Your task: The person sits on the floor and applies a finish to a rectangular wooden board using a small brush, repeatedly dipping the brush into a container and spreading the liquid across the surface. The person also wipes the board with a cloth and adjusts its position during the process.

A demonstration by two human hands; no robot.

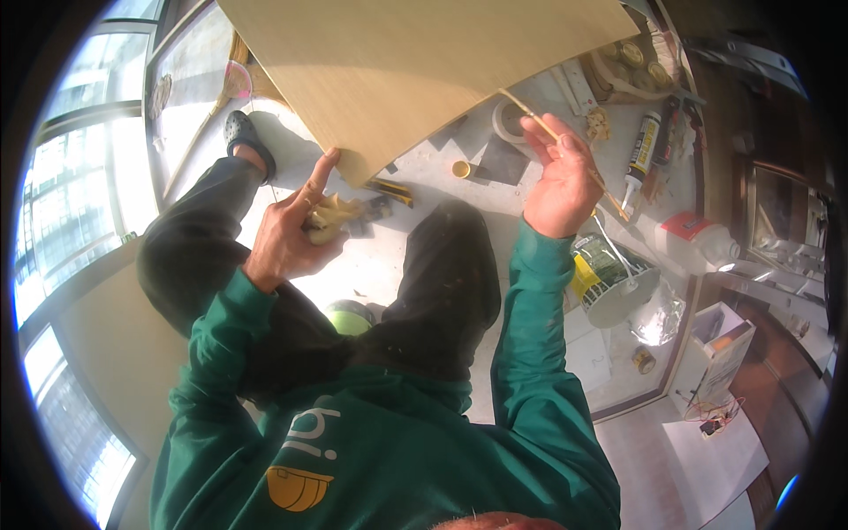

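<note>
A large light-brown wooden board (415,71) spans the upper middle, one corner pointing down toward me. My left hand (287,234) is closed round a crumpled yellowish cloth (329,219), while one of its fingers reaches up to the board's near corner. My right hand (565,187) pinches a thin wooden stick, perhaps a slim brush (535,115). Its far end meets the board's right edge, and its other end sticks out below the hand. Whether that far end has bristles is too small to tell.
Right of my right arm stand a bucket (618,284), a clear bottle (696,237) and crumpled foil (659,320). Sealant tubes (645,146) lie farther off. Between my hands are a tape roll (507,120), a small round tin (461,169) and a yellow-black tool (392,191).
</note>
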